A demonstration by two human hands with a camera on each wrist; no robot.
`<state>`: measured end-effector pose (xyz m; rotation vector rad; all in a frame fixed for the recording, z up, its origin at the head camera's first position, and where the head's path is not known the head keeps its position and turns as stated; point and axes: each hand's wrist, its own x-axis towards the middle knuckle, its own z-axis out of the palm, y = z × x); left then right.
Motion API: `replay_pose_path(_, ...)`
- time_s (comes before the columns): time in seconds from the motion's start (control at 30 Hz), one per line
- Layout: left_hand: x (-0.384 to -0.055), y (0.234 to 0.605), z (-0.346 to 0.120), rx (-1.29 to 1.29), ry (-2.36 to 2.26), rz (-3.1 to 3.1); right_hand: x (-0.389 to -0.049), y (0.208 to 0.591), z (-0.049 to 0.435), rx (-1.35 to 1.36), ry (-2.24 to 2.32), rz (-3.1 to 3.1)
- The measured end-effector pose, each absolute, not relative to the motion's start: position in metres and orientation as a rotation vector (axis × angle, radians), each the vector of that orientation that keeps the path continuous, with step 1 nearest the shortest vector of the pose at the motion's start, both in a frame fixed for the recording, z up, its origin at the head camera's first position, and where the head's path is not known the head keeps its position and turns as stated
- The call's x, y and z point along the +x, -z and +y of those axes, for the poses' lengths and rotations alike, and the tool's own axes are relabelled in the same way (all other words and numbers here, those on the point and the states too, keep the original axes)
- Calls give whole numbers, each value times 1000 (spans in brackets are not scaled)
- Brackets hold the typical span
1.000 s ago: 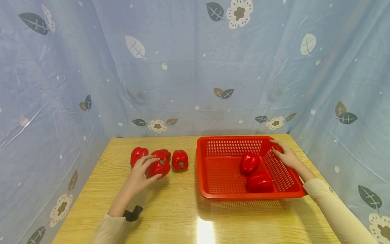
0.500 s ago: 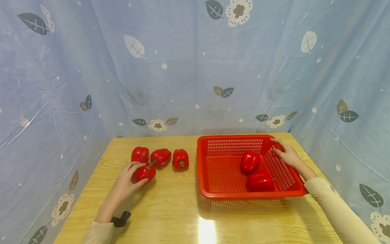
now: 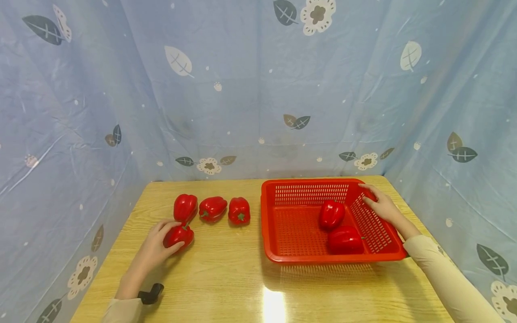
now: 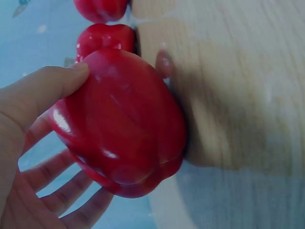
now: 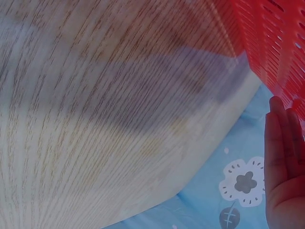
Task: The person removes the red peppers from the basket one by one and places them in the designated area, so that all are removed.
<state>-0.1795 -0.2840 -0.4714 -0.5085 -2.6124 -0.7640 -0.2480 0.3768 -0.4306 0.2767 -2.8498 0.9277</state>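
My left hand (image 3: 155, 244) grips a glossy red bell pepper (image 3: 180, 237) on the left of the table, thumb on one side and fingers on the other. In the left wrist view, this bell pepper (image 4: 121, 121) hangs beside the tabletop, its shadow on the wood. Just behind it are three more: one at left (image 3: 185, 207), one lying on its side (image 3: 212, 209), one with its green stem toward me (image 3: 239, 211). My right hand (image 3: 383, 207) rests on the right rim of a red plastic basket (image 3: 268, 259). Its fingers (image 5: 276, 148) lie straight against the wall in the right wrist view.
Inside the basket, two red bell peppers, one farther back (image 3: 332, 214) and one nearer (image 3: 345, 240), sit toward the right. The wooden table (image 3: 226, 278) is enclosed by a blue patterned curtain (image 3: 242, 103) at the back and sides.
My left hand has moved left and toward me with its bell pepper, uncovering the one lying on its side behind. The right hand and the basket have stayed put.
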Motion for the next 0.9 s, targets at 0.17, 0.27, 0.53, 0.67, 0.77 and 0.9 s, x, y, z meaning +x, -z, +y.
replay_pose_path(0.17, -179, 472, -286, -484, 759, -2638, -248, 430, 377, 274, -917, -2850)
replay_pose_path(0.27, -179, 470, -285, -463, 757, -2661, -247, 430, 376, 275, -916, -2850)
replay_pose_path(0.53, -183, 461, -280, -444, 755, -2713, -248, 430, 376, 285, -904, -2839)
replay_pose_path(0.67, -188, 453, -272, -466, 759, -2715, -248, 430, 376, 279, -914, -2842)
replay_pose_path(0.77, -192, 447, -265, -490, 744, -2711, -248, 430, 376, 278, -918, -2841)
replay_pose_path(0.9, -200, 438, -252, -563, 706, -2689, -247, 430, 376, 283, -917, -2843)
